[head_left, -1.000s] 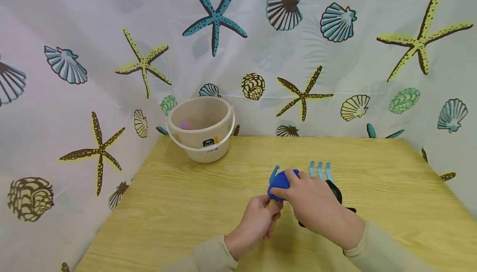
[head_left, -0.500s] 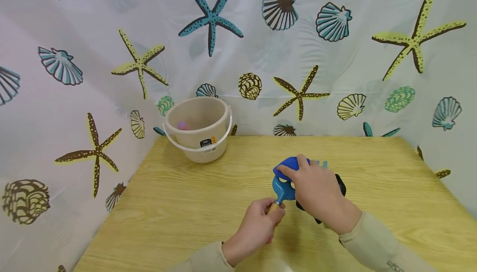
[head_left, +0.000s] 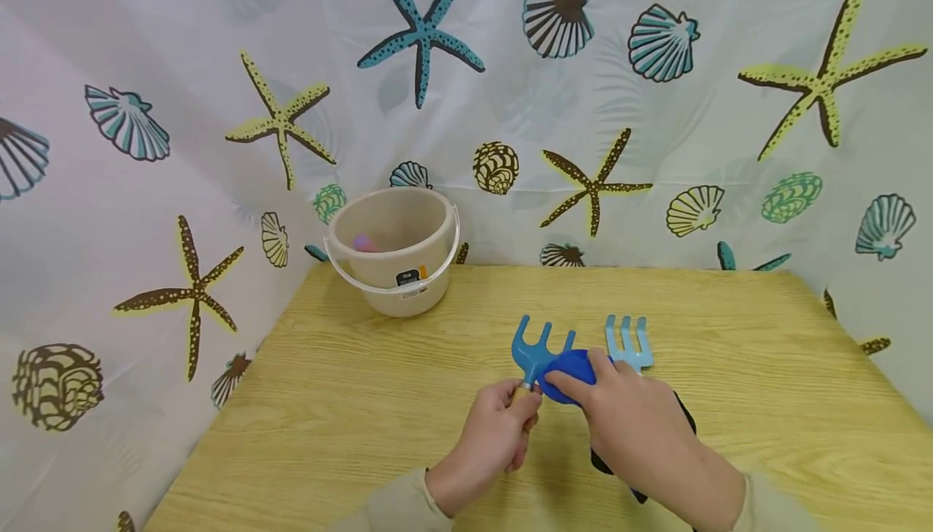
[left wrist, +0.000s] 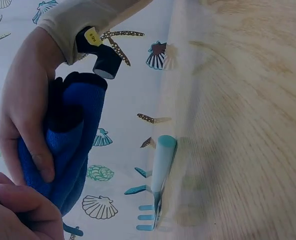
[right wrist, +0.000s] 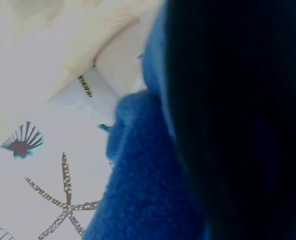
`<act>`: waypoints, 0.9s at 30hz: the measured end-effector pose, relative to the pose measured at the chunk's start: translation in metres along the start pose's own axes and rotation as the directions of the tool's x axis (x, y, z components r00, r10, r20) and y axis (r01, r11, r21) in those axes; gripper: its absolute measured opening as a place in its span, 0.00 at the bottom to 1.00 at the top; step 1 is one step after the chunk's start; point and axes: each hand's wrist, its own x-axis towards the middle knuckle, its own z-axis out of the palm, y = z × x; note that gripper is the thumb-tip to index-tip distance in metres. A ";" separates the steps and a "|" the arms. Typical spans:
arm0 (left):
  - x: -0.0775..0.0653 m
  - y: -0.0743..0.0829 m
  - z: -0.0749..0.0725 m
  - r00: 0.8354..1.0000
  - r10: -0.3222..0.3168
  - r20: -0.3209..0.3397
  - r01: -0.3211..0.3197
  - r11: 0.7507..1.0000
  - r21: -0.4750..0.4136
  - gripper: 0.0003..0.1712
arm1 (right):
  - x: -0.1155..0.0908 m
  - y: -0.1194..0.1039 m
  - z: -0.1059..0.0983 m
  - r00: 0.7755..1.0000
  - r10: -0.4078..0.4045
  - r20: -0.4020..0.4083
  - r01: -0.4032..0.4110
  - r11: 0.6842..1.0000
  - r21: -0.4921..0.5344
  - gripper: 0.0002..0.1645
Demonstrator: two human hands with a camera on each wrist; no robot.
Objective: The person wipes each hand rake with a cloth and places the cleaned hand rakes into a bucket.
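My left hand grips the wooden handle of a small garden hand rake, its blue tines pointing up and away. My right hand pinches a blue cloth with black edging at the right side of the rake's head, near its neck. In the left wrist view the fuzzy cloth hangs bunched and folded under the fingers of that hand. Close up, the same cloth fills much of the right wrist view, where its dark part hides the hand.
A second, light-blue hand rake lies on the wooden table beyond my right hand. At the back left stands a beige bucket with a pink-purple item inside. A shell-patterned curtain hangs behind and at the sides.
The cloth first covered the rake's head, then moved to its upper right, and now sits lower on the right side. The blue tines have come into view. My left hand keeps its grip.
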 end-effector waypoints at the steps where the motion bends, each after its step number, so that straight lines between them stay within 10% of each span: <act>1: 0.000 0.001 0.000 1.000 0.004 -0.002 -0.004 1.000 0.001 0.12 | 0.000 0.001 0.002 1.000 -0.007 -0.024 0.007 1.000 -0.005 0.31; 8: -0.006 0.003 0.002 1.000 -0.007 0.026 0.008 0.999 -0.041 0.09 | 0.013 0.020 0.008 0.979 0.006 -0.204 -0.019 0.998 -0.061 0.32; 27: 0.002 -0.003 -0.001 1.000 0.002 -0.009 -0.002 0.999 -0.042 0.15 | -0.002 -0.006 0.015 0.990 -0.044 -0.133 0.041 0.999 -0.022 0.36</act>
